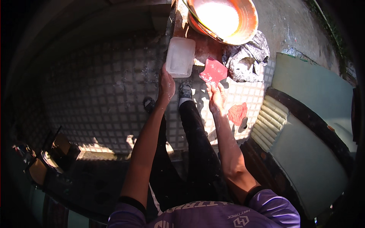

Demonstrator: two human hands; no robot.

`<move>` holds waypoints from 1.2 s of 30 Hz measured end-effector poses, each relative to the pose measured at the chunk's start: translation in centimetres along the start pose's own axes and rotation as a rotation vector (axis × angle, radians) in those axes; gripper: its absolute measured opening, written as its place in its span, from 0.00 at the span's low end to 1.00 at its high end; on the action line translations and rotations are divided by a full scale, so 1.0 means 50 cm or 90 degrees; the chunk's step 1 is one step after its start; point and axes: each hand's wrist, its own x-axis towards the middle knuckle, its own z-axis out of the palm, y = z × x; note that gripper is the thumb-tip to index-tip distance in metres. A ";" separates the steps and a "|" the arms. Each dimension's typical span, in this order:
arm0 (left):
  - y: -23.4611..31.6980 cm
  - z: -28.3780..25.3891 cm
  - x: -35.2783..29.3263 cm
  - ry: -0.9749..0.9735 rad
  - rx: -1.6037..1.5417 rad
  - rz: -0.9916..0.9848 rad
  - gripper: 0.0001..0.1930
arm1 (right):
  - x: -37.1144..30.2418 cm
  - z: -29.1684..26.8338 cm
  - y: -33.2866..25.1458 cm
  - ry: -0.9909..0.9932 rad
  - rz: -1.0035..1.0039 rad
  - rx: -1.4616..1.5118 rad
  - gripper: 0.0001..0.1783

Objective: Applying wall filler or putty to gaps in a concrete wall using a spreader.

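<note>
Here, the left hand supports a translucent whitish rectangular plastic tub at its near left edge; its fingers run behind and along the side of the tub, mostly hidden, so I cannot tell whether they are spread or pressed together. The right hand has its fingers pinching the narrow handle end of a flat red spreader smeared with white, its broad blade pointing away from the person. Tub and spreader are held up side by side, apart from each other, in front of the person. Beyond them stands a round orange bucket with bright white contents, and just beside it lies a crumpled grey-and-white plastic sack. A crumpled red cloth lies on the pale square-patterned tiled floor, right of the right forearm.
</note>
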 end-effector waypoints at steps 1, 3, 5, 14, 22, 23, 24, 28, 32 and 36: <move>-0.011 -0.024 -0.002 0.009 0.000 0.013 0.22 | 0.000 0.020 0.008 -0.035 0.026 0.025 0.17; -0.022 -0.062 -0.007 0.005 -0.009 0.016 0.22 | 0.009 0.051 0.028 -0.096 0.053 0.061 0.17; -0.004 -0.073 -0.015 -0.008 -0.007 0.000 0.22 | 0.044 0.087 0.034 -0.075 0.038 0.060 0.17; 0.063 -0.130 -0.081 -0.038 -0.026 -0.052 0.21 | -0.127 0.214 0.000 -0.178 -0.179 -0.255 0.19; 0.102 -0.102 -0.118 -0.151 -0.241 -0.050 0.24 | -0.151 0.153 -0.051 -0.114 -0.277 -0.473 0.19; 0.107 -0.093 -0.104 -0.148 -0.353 -0.091 0.29 | -0.149 0.137 -0.054 -0.116 -0.308 -0.484 0.20; 0.110 -0.085 -0.087 -0.141 -0.464 -0.130 0.35 | -0.151 0.130 -0.063 -0.113 -0.310 -0.484 0.20; 0.127 -0.055 -0.044 -0.310 -0.763 -0.373 0.54 | -0.175 0.107 -0.100 -0.134 -0.350 -0.464 0.18; 0.152 0.000 -0.026 -0.379 -0.892 -0.449 0.53 | -0.171 0.078 -0.110 -0.114 -0.351 -0.435 0.17; 0.135 0.004 -0.025 -0.388 -0.896 -0.438 0.51 | -0.177 0.064 -0.131 -0.152 -0.322 -0.463 0.21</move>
